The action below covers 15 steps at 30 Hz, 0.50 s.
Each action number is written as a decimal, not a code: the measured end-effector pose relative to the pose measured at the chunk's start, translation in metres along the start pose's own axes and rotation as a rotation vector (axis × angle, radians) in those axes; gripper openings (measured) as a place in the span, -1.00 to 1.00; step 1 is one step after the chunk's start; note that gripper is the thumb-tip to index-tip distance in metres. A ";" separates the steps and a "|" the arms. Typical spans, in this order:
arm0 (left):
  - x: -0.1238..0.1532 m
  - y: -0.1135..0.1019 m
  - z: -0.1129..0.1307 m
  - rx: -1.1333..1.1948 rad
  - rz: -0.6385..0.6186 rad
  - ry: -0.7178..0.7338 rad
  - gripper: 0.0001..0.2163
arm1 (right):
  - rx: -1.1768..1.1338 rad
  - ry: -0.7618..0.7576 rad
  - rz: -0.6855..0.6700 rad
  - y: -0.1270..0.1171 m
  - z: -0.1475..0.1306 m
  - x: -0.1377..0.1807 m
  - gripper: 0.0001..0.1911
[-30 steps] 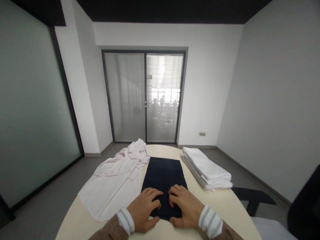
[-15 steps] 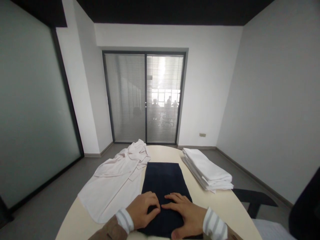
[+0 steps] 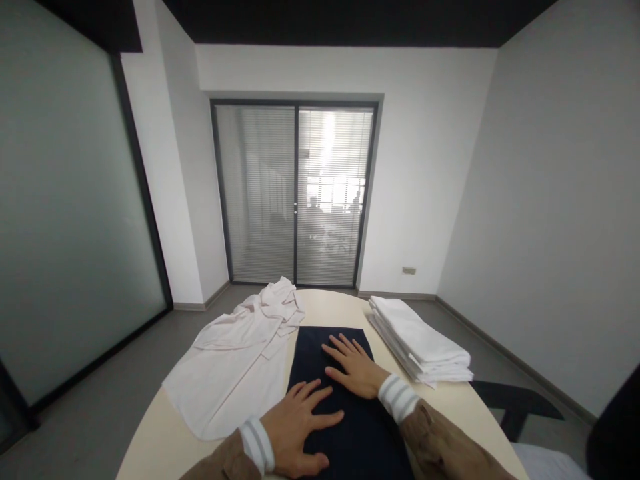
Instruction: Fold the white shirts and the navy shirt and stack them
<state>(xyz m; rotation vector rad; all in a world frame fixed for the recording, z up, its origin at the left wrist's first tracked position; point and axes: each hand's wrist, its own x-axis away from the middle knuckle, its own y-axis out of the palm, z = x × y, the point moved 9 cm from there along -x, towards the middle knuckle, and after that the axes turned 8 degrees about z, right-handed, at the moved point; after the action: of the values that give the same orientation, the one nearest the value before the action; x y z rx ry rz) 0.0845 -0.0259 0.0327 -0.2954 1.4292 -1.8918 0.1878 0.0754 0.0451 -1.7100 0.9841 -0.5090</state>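
Note:
A dark navy folded cloth (image 3: pixel 350 433) lies lengthwise on the pale round-edged table (image 3: pixel 325 307), running from its near edge toward the far side. My left hand (image 3: pixel 300 427) rests on the left part of the cloth with its fingers spread. Farther up the cloth, toward its right edge, my right hand (image 3: pixel 354 368) lies flat, fingers apart. Neither hand grips anything. Left of the navy cloth is a rumpled white shirt-like garment (image 3: pixel 235 373), spread over the table and bunched at its far end.
A stack of folded white cloths (image 3: pixel 420 340) sits at the table's right edge. Beyond it on the right is a black chair armrest (image 3: pixel 520 400). Glass doors with blinds (image 3: pixel 295 193) stand in the far wall, and a frosted panel (image 3: pixel 75 220) is on the left.
My right hand has moved forward, away from me, along the navy cloth and lies flatter. My left hand has spread its fingers. The view has shifted slightly.

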 end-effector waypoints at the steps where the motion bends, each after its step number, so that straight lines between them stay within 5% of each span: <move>1: 0.000 0.000 0.002 0.008 -0.012 0.007 -0.25 | 0.035 0.024 0.015 0.003 0.007 -0.007 -0.25; 6: 0.002 0.009 0.004 0.040 -0.051 -0.015 -0.28 | 0.096 0.130 0.061 0.025 0.035 -0.016 -0.21; 11: -0.006 -0.003 -0.021 0.128 0.195 -0.142 -0.60 | 0.080 0.125 0.130 0.029 0.040 -0.013 -0.26; 15: -0.027 -0.021 -0.058 0.033 0.290 -0.268 -0.53 | 0.082 0.115 0.144 0.027 0.038 -0.013 -0.25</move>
<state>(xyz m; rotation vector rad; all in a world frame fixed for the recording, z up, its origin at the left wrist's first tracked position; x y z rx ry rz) 0.0613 0.0369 0.0377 -0.2961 1.1906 -1.5747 0.1985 0.1051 0.0085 -1.5382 1.1449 -0.5504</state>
